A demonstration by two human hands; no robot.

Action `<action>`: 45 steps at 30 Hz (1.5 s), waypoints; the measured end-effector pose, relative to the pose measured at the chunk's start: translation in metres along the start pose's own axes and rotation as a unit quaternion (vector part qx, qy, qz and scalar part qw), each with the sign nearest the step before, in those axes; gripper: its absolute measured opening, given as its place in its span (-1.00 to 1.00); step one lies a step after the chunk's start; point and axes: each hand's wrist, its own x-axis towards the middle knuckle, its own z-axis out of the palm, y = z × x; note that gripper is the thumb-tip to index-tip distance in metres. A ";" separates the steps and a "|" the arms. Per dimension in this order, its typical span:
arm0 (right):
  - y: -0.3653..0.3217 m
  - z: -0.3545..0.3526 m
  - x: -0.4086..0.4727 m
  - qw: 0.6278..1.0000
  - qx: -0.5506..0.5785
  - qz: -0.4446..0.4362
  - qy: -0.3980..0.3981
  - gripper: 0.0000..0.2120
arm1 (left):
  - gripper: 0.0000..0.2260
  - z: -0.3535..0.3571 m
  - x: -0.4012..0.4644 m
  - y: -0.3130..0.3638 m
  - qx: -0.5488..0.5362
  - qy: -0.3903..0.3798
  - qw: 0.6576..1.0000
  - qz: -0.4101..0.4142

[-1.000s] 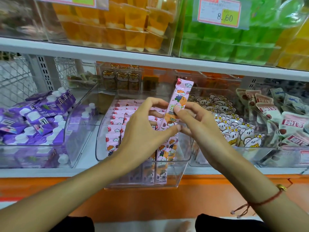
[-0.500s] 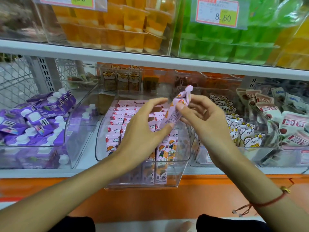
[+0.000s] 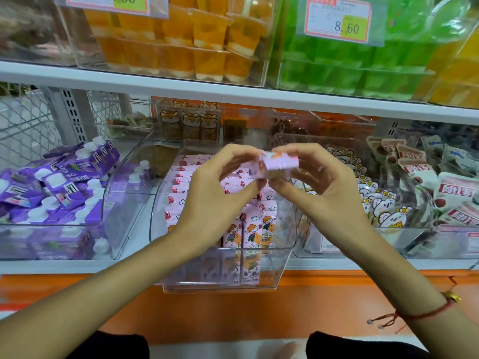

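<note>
Here a pink snack packet (image 3: 281, 164) is pinched at both ends by left hand (image 3: 220, 193) and right hand (image 3: 324, 187), above the clear bin (image 3: 282, 260) of matching packets.

Glossy, probably plastic pink packet (image 3: 281, 165)

The slim pink plastic snack packet (image 3: 281, 164), printed with cartoon figures, lies roughly level, one short end facing the camera. The left hand (image 3: 220, 195) and right hand (image 3: 326, 195) pinch it in their fingertips above the clear plastic bin (image 3: 259, 248) of matching packets.
</note>
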 end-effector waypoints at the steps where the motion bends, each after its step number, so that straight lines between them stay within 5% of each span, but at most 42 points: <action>1: 0.000 -0.001 0.000 1.000 0.004 -0.010 -0.007 -0.69 | -0.67 -0.002 0.000 0.000 0.005 -0.001 1.000 0.017; 6: 0.001 -0.002 0.000 0.999 0.028 -0.026 -0.029 -0.64 | -0.63 -0.006 0.001 -0.001 0.013 -0.006 0.998 0.061; 12: 0.001 -0.002 -0.001 1.000 0.020 0.005 -0.015 -0.67 | -0.65 -0.008 0.003 -0.002 -0.007 -0.033 0.999 0.021; 15: 0.002 -0.002 -0.001 0.998 0.032 0.060 0.011 -0.62 | -0.58 -0.012 0.005 0.000 -0.104 -0.064 0.985 -0.125; 18: 0.003 0.000 0.002 0.989 0.038 0.131 0.054 -0.66 | -0.56 -0.015 0.006 0.001 -0.196 -0.117 0.930 -0.287; 24: 0.005 0.005 0.007 0.976 0.021 0.209 0.064 -0.84 | -0.76 -0.010 0.009 0.004 -0.253 -0.099 0.858 -0.436; 31: 0.008 0.006 0.007 0.975 0.003 0.213 0.054 -0.81 | -0.76 -0.006 0.008 0.002 -0.263 -0.079 0.848 -0.453; 35: 0.004 0.008 0.002 0.986 0.024 0.163 -0.030 -0.68 | -0.60 -0.007 0.008 0.003 -0.292 -0.024 0.871 -0.394; 42: 0.008 0.014 -0.003 0.967 -0.252 -0.021 0.039 -0.46 | -0.74 0.000 0.004 0.004 -0.290 -0.024 0.893 -0.342; 45: 0.007 0.014 -0.004 0.966 -0.254 -0.038 0.018 -0.47 | -0.73 0.001 0.002 0.002 -0.275 -0.025 0.904 -0.327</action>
